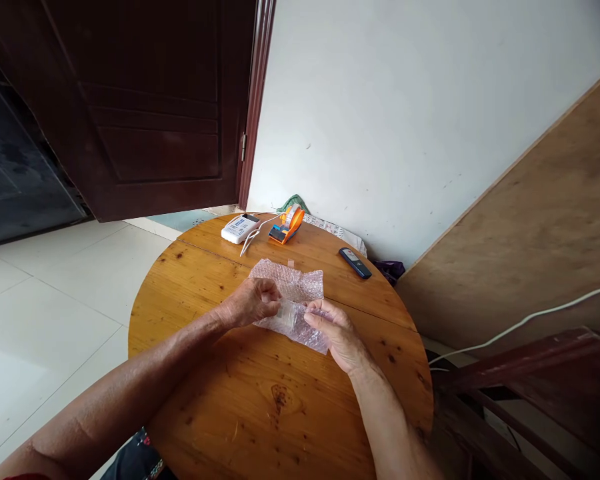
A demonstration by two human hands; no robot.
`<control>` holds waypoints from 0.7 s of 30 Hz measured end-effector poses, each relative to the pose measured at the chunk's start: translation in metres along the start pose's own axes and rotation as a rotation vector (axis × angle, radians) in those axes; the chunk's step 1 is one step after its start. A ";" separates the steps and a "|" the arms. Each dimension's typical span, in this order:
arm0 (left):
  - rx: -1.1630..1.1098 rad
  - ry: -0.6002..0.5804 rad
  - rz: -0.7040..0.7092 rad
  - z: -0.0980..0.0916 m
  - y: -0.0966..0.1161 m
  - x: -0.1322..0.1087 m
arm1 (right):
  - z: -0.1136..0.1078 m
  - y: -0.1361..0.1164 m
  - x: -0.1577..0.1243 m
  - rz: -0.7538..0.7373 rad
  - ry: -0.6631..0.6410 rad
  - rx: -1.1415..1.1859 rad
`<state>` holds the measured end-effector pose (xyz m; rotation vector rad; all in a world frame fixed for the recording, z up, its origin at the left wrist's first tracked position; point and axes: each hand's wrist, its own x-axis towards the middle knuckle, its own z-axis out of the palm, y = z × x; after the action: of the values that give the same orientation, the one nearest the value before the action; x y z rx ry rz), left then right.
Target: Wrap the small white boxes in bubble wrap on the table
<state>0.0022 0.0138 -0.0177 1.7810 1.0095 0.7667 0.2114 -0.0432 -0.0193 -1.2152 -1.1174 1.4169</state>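
Note:
A sheet of clear, pinkish bubble wrap (304,285) lies on the round wooden table (280,427), its near part folded over something clear that I cannot make out. My left hand (254,301) is at the left edge of the wrap, fingers curled and thumb and fingertips pinched together on it. With thumb and fingers, my right hand (337,333) grips the right end of the folded part. Just beyond the wrap's far edge shows a small piece of clear tape (291,264).
Towards the back stand an orange tape dispenser (287,225) and a white box-shaped device (239,229) with a white cable (249,241). A black handset (355,263) lies at the right. Behind the table are a white wall (380,120) and a dark door (165,100).

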 end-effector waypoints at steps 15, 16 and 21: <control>-0.001 -0.036 -0.019 -0.002 -0.001 -0.004 | -0.006 0.012 0.005 -0.087 0.040 -0.449; 0.000 -0.032 -0.013 -0.002 -0.001 -0.004 | -0.005 0.013 0.006 -0.118 0.058 -0.486; 0.043 -0.009 0.006 0.001 -0.004 -0.003 | -0.004 0.014 0.007 -0.308 0.179 -0.649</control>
<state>0.0001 0.0121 -0.0223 1.8235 1.0227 0.7451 0.2136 -0.0385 -0.0342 -1.4917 -1.6191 0.7076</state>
